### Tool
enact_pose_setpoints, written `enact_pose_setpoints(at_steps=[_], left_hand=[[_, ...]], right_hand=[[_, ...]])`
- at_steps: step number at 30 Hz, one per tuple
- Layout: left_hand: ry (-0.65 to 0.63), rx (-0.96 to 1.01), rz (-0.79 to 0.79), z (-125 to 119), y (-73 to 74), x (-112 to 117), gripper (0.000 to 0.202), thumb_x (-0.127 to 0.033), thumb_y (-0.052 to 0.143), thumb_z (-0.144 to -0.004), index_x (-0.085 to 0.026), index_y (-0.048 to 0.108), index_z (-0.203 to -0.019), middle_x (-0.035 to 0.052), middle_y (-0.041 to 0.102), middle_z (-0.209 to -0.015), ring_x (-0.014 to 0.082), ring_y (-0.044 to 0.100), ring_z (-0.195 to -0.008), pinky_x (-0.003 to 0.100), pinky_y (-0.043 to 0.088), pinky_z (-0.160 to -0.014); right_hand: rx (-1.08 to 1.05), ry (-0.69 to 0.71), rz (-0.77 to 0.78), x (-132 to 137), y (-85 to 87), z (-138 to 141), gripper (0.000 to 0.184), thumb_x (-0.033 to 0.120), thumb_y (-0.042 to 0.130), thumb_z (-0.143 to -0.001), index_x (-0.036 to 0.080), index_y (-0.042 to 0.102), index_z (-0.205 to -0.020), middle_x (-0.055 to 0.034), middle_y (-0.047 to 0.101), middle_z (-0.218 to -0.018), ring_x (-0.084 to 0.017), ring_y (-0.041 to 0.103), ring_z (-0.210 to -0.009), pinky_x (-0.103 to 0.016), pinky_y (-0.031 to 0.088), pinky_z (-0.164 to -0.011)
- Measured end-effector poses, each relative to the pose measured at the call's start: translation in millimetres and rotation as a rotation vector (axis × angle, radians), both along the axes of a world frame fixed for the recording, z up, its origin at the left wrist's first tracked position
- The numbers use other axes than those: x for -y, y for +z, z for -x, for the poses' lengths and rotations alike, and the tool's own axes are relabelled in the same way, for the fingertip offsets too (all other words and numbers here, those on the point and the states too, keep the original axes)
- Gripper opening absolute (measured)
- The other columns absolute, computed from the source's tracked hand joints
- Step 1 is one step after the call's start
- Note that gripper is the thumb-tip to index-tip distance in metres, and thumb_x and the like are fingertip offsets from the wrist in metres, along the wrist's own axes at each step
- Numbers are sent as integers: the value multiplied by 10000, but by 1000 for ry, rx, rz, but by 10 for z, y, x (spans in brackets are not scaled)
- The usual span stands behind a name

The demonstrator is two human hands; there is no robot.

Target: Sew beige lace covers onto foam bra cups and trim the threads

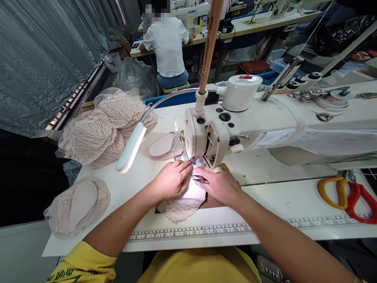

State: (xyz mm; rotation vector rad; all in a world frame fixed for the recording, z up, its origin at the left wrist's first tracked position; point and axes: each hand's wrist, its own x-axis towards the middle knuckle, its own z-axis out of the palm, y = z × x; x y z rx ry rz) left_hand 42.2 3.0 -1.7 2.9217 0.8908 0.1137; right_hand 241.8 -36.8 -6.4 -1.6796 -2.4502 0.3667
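Observation:
A beige lace piece with a smooth pink pad (188, 198) lies on the white table under the head of the sewing machine (212, 137). My left hand (172, 179) rests flat on the piece, its fingers stretched toward the needle area. My right hand (219, 182) presses the piece from the right side and pinches small metal tweezers (200, 179) that point toward the presser foot. The needle itself is hidden behind the machine head.
A heap of lace cups (103, 129) sits at the back left, and another lace piece (76, 204) lies at the front left. A gooseneck lamp (131, 147) hangs over the table. Orange and red scissors (347, 194) lie at the right. A person in white (167, 43) sits at a far bench.

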Motion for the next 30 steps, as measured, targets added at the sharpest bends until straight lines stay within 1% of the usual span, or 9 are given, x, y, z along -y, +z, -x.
enact_pose_setpoints(at_steps=[4,7,9,13,15,17,22,25,30], left_hand=[[-64,-9,-20,45,42,-109,454,-267,414,-905,-64,518,-1298,147,558,-1313,283,521,-1096,418,447,-904],[-89,-29,-24,67,88,-170,406,-241,443,-897,-111,551,-1266,127,592,-1269,267,541,-1066,413,441,-887],[-100,-41,-38,78,106,-189,366,-216,461,-891,-136,579,-1229,118,607,-1243,259,551,-1058,427,422,-912],[-81,-23,-131,75,71,-142,314,-145,457,-889,-122,608,-1163,125,603,-1245,276,523,-1131,512,315,-1033],[-74,23,-154,53,25,-89,304,-122,444,-893,-117,610,-1147,132,603,-1242,272,518,-1147,513,313,-1038],[-75,85,-136,22,-21,-37,294,-143,438,-905,-113,608,-1144,141,615,-1216,261,537,-1121,487,359,-1006],[-63,164,-70,-13,-67,-1,388,-341,458,-911,-74,598,-1155,175,625,-1177,287,565,-1056,480,412,-956],[-49,156,-61,3,-59,-31,394,-344,458,-905,-77,597,-1158,178,622,-1181,291,569,-1056,496,400,-976],[-24,140,-57,25,-57,-73,386,-323,454,-901,-73,597,-1159,178,614,-1195,294,559,-1090,509,355,-1033]], right_hand=[[-1,5,-28,4,-38,-2,374,218,506,-833,236,601,-1194,-59,702,-1039,-228,616,-915,-321,422,-774],[-24,15,-38,10,-59,-21,397,157,483,-809,250,617,-1171,-37,704,-1015,-210,611,-865,-311,409,-758],[-43,29,-35,16,-65,-38,392,148,469,-814,253,625,-1158,-28,704,-980,-197,602,-822,-305,400,-744],[-48,67,-36,23,-71,-59,363,170,462,-837,246,631,-1148,-25,693,-890,-192,576,-775,-304,380,-725],[-35,87,-45,24,-72,-60,351,177,464,-840,236,631,-1143,-32,686,-879,-193,565,-774,-307,365,-723],[-25,94,-51,24,-66,-56,340,176,465,-841,232,632,-1132,-35,679,-868,-191,554,-772,-306,349,-716],[3,101,-52,18,-29,-38,278,181,460,-855,234,647,-1054,-24,652,-794,-178,528,-727,-295,320,-671],[19,104,-49,9,-22,-24,247,186,468,-862,224,653,-1021,-32,657,-828,-174,535,-739,-289,320,-659],[29,94,-56,2,-40,-11,291,204,458,-888,235,642,-1112,-35,670,-891,-181,558,-794,-284,338,-677]])
